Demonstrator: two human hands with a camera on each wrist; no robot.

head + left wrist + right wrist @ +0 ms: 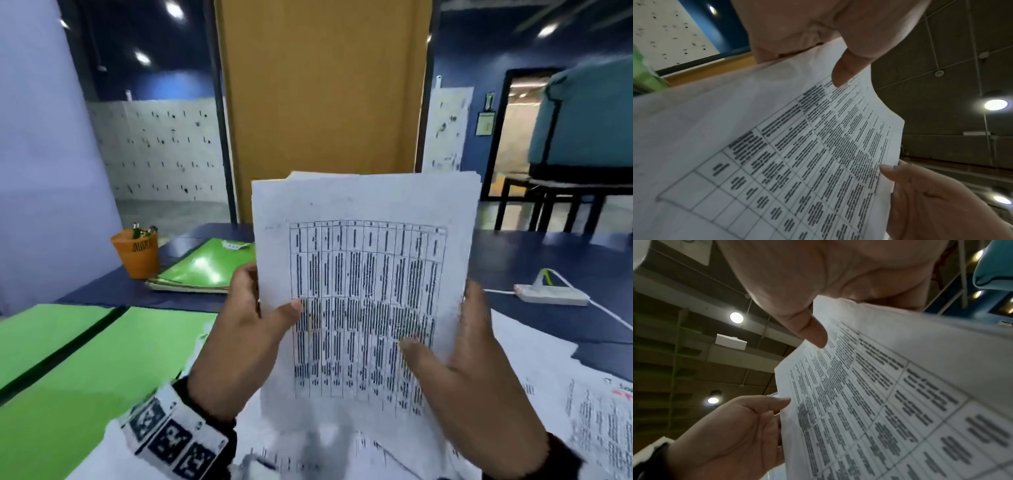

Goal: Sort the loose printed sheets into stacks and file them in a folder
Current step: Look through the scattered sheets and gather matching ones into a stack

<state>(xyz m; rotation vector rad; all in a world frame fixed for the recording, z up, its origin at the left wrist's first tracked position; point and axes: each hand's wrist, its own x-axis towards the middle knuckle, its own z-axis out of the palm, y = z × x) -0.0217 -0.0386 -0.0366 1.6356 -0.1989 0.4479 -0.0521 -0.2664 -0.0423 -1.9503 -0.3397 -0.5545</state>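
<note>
Both hands grasp one bundle of sheets [366, 294], held upright above the table [531, 253]. Left hand [246, 335] pinches the left edge, thumb [291, 310] on the printed table and fingers behind. Right hand [469, 363] clasps the right edge the same way, thumb on the front. The bundle's long axis runs up and down, its lower edge nearest the loose papers [548, 387] lying under it. An open green folder [102, 359] lies flat to the left, just beside the left hand, so that hand is the nearer one. I judge the next move is to lower the bundle leftward onto the folder. More green folders [205, 265] and an orange cup [137, 251] sit farther back.
</note>
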